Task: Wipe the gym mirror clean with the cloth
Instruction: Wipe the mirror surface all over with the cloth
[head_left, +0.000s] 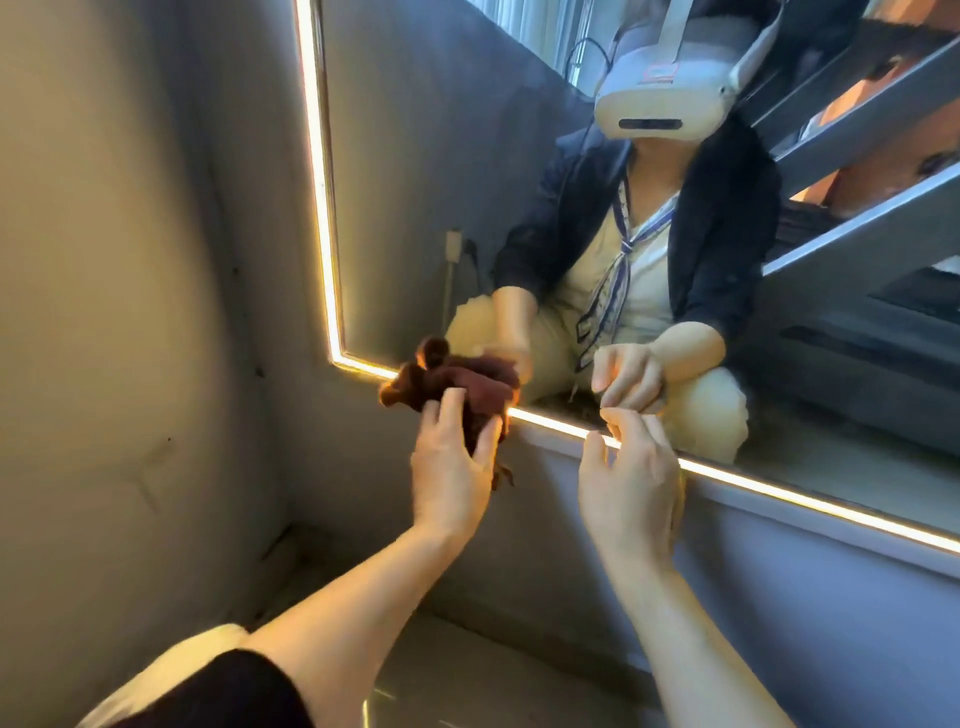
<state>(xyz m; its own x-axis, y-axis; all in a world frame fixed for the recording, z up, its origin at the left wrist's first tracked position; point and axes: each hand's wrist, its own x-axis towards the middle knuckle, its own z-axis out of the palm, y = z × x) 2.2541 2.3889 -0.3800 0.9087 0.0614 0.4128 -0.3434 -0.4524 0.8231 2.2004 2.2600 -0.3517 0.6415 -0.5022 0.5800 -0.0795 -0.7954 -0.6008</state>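
The gym mirror (441, 182) fills the upper right, edged by a glowing light strip along its left side and bottom. A dark red-brown cloth (457, 384) is bunched against the mirror's lower left corner, over the light strip. My left hand (452, 462) grips the cloth from below, fingers and thumb curled around it. My right hand (631, 488) hovers to the right at the bottom light strip, fingers loosely bent, its fingertips touching or nearly touching the mirror edge, holding nothing. The mirror reflects both hands and a crouching person wearing a headset.
A grey plaster wall (130, 312) stands to the left, meeting the mirror wall at a corner. Below the mirror runs a grey wall panel (779, 571), then the floor (457, 675). The reflection shows metal stair stringers at the upper right.
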